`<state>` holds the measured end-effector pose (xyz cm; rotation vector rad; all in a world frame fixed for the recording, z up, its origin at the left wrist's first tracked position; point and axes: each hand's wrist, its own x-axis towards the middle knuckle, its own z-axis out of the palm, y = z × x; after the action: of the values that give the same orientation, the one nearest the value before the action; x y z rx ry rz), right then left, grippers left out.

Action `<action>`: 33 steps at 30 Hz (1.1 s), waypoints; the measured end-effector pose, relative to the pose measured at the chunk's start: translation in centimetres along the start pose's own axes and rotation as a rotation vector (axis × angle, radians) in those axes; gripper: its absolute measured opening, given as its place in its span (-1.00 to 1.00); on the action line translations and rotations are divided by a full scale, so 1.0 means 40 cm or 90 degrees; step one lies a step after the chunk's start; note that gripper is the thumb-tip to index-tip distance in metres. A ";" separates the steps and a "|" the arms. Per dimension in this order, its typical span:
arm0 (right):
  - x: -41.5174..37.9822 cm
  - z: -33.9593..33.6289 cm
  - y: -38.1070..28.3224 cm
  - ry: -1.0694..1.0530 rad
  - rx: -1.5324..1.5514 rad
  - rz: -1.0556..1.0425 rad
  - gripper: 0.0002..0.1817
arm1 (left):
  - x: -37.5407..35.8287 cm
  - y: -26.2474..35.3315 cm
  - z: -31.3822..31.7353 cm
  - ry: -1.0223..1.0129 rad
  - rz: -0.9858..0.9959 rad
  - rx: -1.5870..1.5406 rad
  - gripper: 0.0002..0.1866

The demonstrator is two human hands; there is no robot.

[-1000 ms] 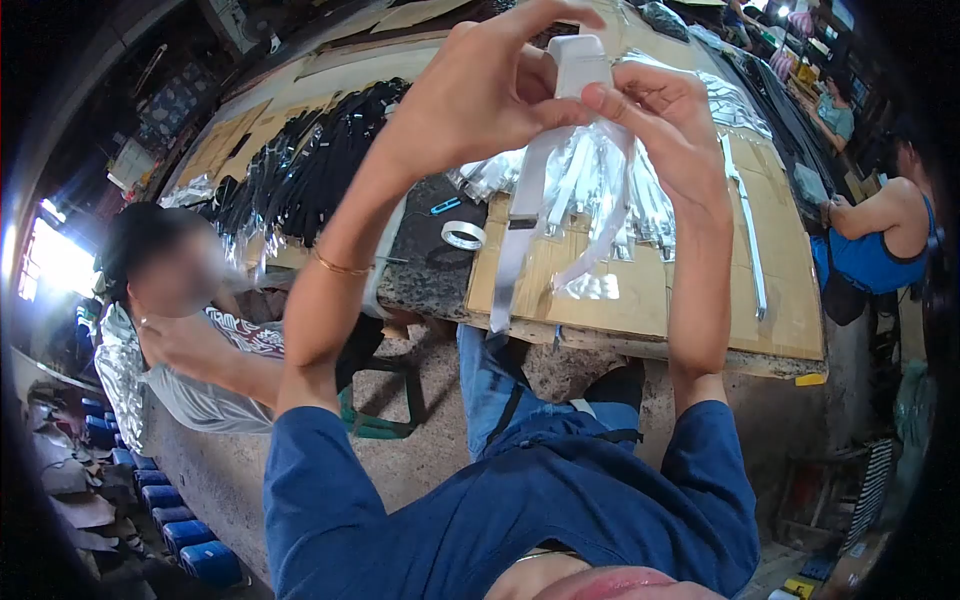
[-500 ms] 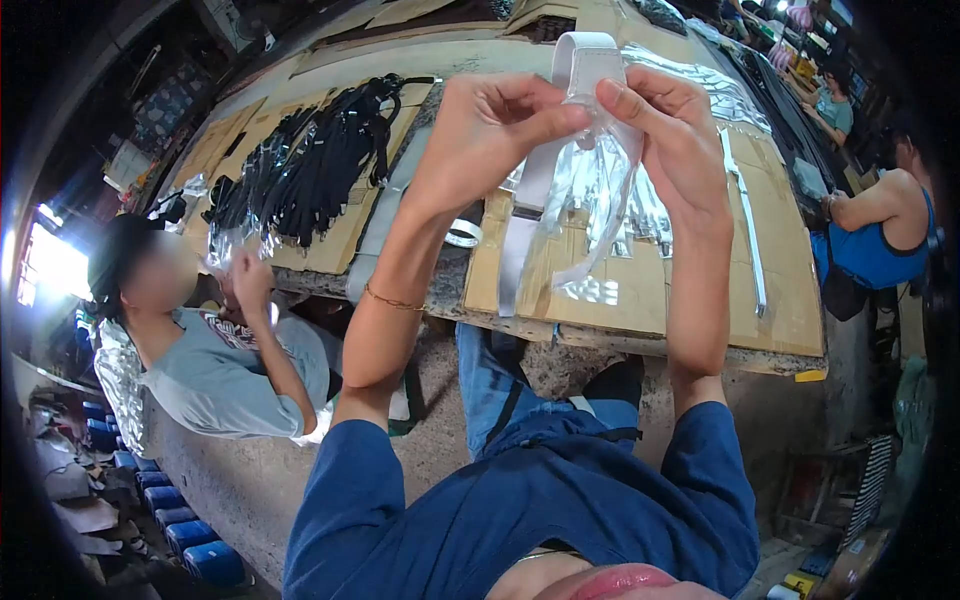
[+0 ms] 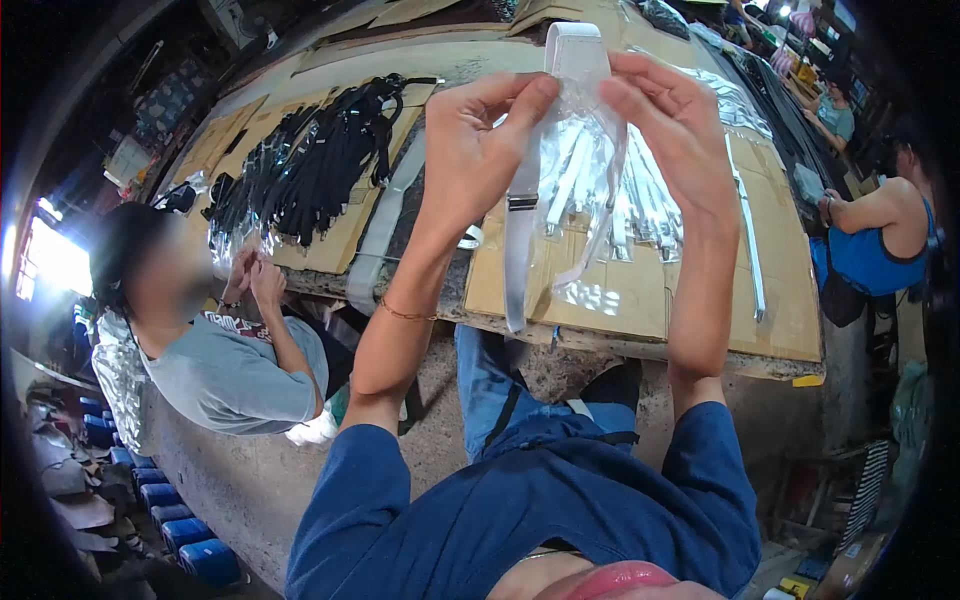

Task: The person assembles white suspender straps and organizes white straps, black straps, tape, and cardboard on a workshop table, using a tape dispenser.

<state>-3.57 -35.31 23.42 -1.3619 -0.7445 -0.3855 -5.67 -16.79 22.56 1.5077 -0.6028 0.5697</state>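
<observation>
A white strap is held up before me, its folded loop standing above my fingers. Clear plastic film lies over it just below the loop. At the left edge, my left hand pinches the strap and film between thumb and fingers. Opposite it, my right hand grips the right edge, thumb in front. One end of the strap, with a metal slider, hangs down below my left hand, and another length dangles below my right. Behind them, several white straps in shiny plastic lie on cardboard.
A heap of black straps covers cardboard on the left. Beside the table a person in a grey shirt sits working with both hands. Another person in a blue top is at the right. Blue containers line the floor.
My hands have moved slightly apart, the left thumb shifting to the strap's left edge. The strap has shifted a little up and left. The seated person's hands have come together.
</observation>
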 end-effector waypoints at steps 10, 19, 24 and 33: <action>0.003 0.003 -0.016 -0.031 -0.105 0.009 -0.78 | 0.015 -0.013 0.011 -0.027 -0.043 0.010 -0.75; 0.005 0.011 -0.010 0.024 -0.194 -0.003 -0.76 | 0.014 -0.024 0.050 0.008 -0.051 -0.044 -0.78; 0.014 0.009 -0.003 0.122 -0.079 -0.032 -0.80 | 0.004 -0.033 0.043 -0.122 -0.013 -0.086 -0.71; 0.041 -0.082 0.069 -0.087 0.319 0.076 -0.72 | -0.077 -0.028 -0.047 -0.470 -0.049 -0.002 -0.56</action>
<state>0.25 -37.68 22.39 -0.9566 -0.8030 -0.0044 -7.15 -14.83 19.68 1.7207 -1.0968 -0.0736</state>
